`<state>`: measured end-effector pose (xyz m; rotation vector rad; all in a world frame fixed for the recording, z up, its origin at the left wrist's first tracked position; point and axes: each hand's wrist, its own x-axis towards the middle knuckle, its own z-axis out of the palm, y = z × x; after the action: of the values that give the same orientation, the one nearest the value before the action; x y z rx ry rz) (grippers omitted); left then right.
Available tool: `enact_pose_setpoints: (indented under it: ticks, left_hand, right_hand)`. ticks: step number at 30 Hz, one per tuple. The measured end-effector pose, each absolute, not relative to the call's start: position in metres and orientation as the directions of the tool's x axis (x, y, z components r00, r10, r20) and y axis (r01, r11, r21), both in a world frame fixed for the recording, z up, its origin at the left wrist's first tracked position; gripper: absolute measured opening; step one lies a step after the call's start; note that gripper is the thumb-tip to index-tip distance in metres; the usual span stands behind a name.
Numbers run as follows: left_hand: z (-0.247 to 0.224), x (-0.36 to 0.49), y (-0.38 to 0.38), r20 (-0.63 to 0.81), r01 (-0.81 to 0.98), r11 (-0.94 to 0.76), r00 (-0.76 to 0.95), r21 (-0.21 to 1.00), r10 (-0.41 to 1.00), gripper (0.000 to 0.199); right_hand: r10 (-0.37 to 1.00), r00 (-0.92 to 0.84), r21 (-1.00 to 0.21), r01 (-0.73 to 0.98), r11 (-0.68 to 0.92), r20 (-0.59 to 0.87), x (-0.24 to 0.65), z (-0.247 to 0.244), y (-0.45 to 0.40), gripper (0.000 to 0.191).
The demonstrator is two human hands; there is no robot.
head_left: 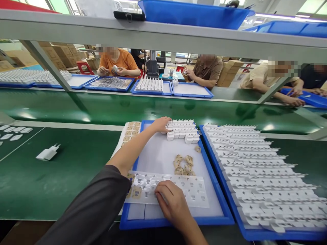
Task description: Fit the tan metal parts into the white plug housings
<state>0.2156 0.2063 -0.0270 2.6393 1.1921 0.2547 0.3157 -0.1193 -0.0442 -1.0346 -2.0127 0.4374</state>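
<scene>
My left hand [162, 125] reaches to the back of a blue tray [214, 194]. Its fingers are closed around a white plug adapter at the left end of several rows of white plug adapters [182, 131]. Near the front of that tray my right hand [172, 200] is over a translucent sheet [198, 190] with rows of small cut-outs. The right fingertips are pinched together at the sheet's surface; anything between them is too small to make out. Tan ring-shaped pieces [184, 165] lie on the tray's white liner, behind the sheet.
Right of my tray, a second blue tray [241, 217] is packed with white adapters [260, 177]. A white sheet with tan pieces [133, 129] lies left. A lone adapter [48, 152] lies on the green bench [76, 180]. A shelf [163, 35] crosses above; co-workers sit across.
</scene>
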Motion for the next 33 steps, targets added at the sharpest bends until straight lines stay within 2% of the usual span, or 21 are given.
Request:
enact_pose_setpoints:
  ticks: [6,14,17,20,23,27,33]
  left_hand:
    - [-0.013,0.181,0.184,0.074,0.688,-0.653,0.669,0.316,0.74,0.072]
    - [-0.005,0.11,0.066,0.012,0.621,-0.698,0.744,0.357,0.668,0.071]
    - [-0.01,0.102,0.034,-0.002,0.586,-0.733,0.782,0.346,0.624,0.086]
    - [-0.012,0.099,0.018,0.059,0.618,-0.729,0.75,0.293,0.659,0.102]
    - [-0.014,0.094,0.006,0.104,0.693,-0.665,0.667,0.276,0.738,0.089]
    - [-0.019,0.083,-0.011,0.07,0.756,-0.527,0.546,0.39,0.835,0.071]
    - [-0.02,0.058,-0.029,0.06,0.675,-0.309,0.366,0.67,0.929,0.076]
  right_hand:
    - [0.801,-0.322,-0.606,0.528,0.595,0.505,0.316,-0.044,-0.12,0.015]
    - [0.797,-0.322,-0.61,0.518,0.6,0.51,0.316,-0.043,-0.12,0.015]
    - [0.8,-0.317,-0.623,0.506,0.597,0.509,0.316,-0.042,-0.119,0.015]
    - [0.803,-0.306,-0.63,0.501,0.593,0.512,0.316,-0.041,-0.118,0.015]
    - [0.809,-0.29,-0.636,0.505,0.583,0.511,0.315,-0.041,-0.118,0.014]
    - [0.815,-0.276,-0.64,0.512,0.573,0.509,0.315,-0.042,-0.119,0.014]
    - [0.839,-0.236,-0.665,0.521,0.535,0.49,0.317,-0.044,-0.119,0.012]
